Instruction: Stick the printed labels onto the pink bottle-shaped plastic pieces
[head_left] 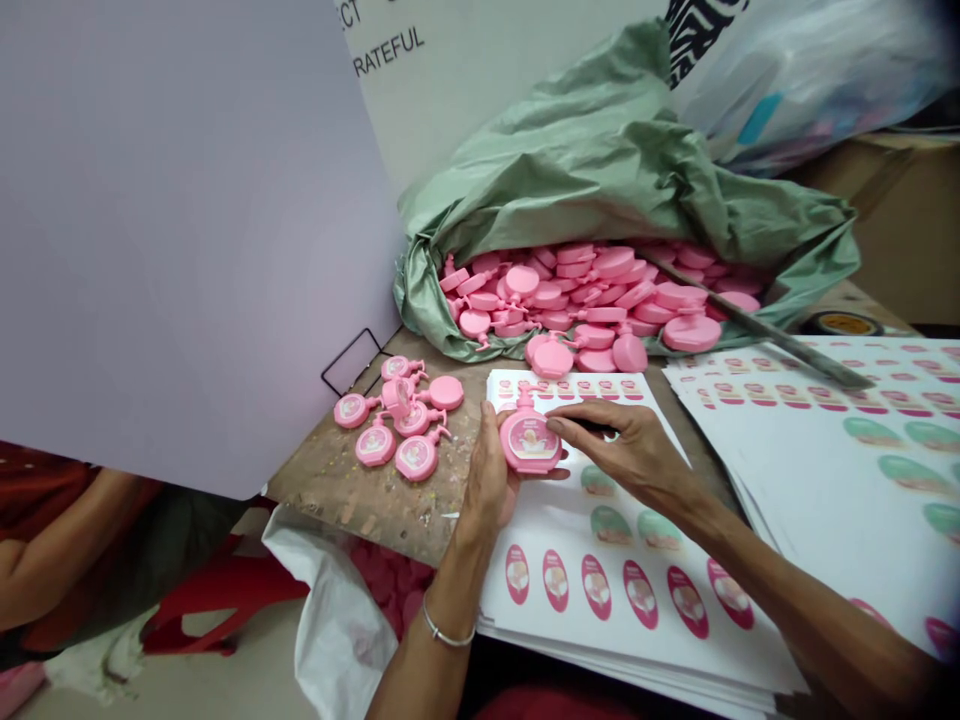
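Note:
My left hand [489,472] is closed around a small round pink pump bottle [529,455], which stands upright above the sheets with an oval label on its front. My right hand [643,446] comes in from the right, its fingertips at the label's upper right edge. A thin dark tool [600,427] sticks out between those fingers; its kind is mostly hidden. Beneath both hands lies a stack of white label sheets [551,608] printed with pink and green oval stickers. On the board to the left rest several pink pump bottles [416,455], most with labels facing up.
A green sack [570,190] spills many pink bottles [600,290] at the back. A long flat bar [780,345] leans from it over another stack of sheets [817,470]. A white panel [195,220] stands left, with a person's arm [67,540] beyond. Below hangs a white sack [337,620].

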